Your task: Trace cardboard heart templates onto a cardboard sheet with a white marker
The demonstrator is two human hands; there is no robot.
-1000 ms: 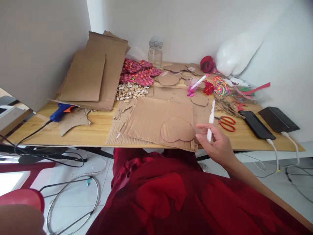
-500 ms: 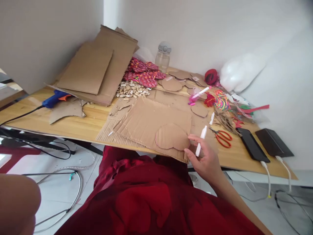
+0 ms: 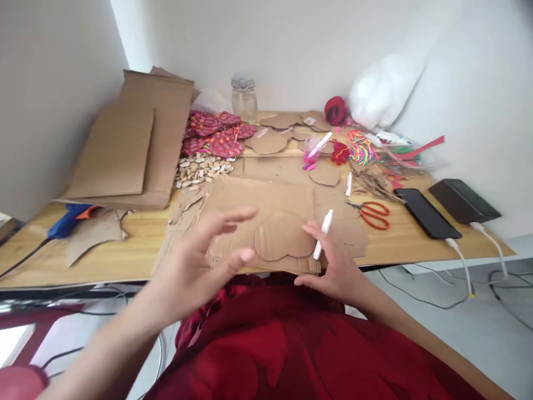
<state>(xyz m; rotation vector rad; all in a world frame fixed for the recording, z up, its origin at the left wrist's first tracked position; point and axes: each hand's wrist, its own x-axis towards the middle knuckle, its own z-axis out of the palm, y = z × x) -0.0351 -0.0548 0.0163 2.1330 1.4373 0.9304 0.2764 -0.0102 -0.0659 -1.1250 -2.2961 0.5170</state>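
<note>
My right hand (image 3: 333, 269) grips a white marker (image 3: 323, 234) at the near edge of the wooden table (image 3: 125, 258), its fingertips touching a heart-shaped cardboard cutout (image 3: 283, 236). That cutout lies on a large flat cardboard sheet (image 3: 258, 208). My left hand (image 3: 200, 261) hovers in front of the sheet's left part with fingers spread and nothing in it. A red garment (image 3: 291, 344) covers my lap below.
Cardboard panels (image 3: 133, 144) lean at the back left, a blue glue gun (image 3: 66, 222) lies beside them. Red scissors (image 3: 375, 211), two phones (image 3: 425, 211) on cables, coloured threads (image 3: 360, 147), shells (image 3: 200, 166), red fabric hearts (image 3: 216, 133), a bottle (image 3: 244, 103) and a white bag (image 3: 383, 91) crowd the table.
My left hand has come up from the lower left into view in front of the cardboard. My right hand has moved left with the marker onto the heart cutout. The view has swung.
</note>
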